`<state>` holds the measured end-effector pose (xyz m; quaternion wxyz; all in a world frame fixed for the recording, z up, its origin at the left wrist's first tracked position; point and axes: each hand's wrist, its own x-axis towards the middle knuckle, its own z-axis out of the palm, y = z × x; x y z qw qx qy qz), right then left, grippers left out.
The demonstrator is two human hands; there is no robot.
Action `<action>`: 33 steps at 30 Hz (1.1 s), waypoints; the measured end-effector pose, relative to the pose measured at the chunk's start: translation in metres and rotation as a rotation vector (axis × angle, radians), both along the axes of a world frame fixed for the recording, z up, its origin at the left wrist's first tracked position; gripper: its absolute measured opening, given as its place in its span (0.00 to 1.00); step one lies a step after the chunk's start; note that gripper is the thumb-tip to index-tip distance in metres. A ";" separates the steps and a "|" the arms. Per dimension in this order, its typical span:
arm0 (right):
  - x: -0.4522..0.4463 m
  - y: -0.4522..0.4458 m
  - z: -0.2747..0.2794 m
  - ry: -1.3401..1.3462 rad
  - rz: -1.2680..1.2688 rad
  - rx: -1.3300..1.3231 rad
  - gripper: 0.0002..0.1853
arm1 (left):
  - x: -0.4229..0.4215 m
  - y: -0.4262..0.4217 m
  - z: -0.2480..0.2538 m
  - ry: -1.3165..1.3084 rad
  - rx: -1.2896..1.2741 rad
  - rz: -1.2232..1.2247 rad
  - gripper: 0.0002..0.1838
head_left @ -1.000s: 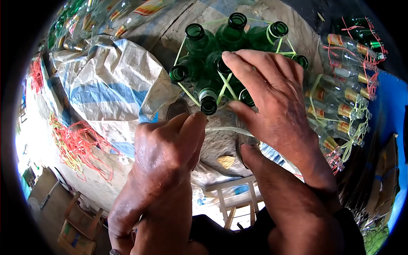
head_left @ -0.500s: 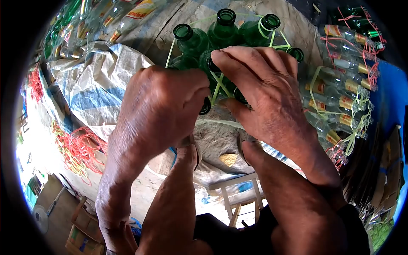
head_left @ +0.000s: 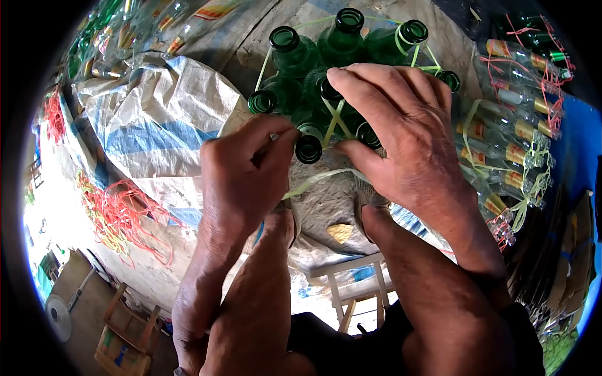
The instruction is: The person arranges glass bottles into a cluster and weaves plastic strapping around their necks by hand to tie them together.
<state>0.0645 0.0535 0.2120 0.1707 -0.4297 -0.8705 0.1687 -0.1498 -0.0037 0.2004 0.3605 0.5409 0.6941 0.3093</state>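
Several green glass bottles [head_left: 342, 47] stand upright in a tight cluster, mouths up. A pale green plastic strip [head_left: 320, 178] loops around them and crosses over itself between the necks. My left hand [head_left: 244, 166] is closed in a pinch just left of the nearest bottle mouth [head_left: 308, 149]; a loose length of strip hangs below it, though what sits between the fingertips is hidden. Over the cluster's right side lies my right hand [head_left: 407, 131], its fingers and thumb curved around the bottle necks, hiding some of them.
Clear bottles tied with strips [head_left: 501, 150] lie at the right. More bottles [head_left: 169, 28] are at the upper left, beside a white-and-blue sack [head_left: 157, 119]. Tangled red strips [head_left: 125, 216] lie on the left. A small wooden chair [head_left: 128, 332] stands lower left.
My left hand has drawn down and back from the bottles, uncovering two bottle mouths. My right hand keeps its place on the cluster. The view has shifted slightly.
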 end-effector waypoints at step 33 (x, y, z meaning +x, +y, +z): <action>-0.018 0.030 0.013 0.054 0.281 0.037 0.24 | -0.021 -0.019 -0.056 -0.950 -0.347 0.232 0.02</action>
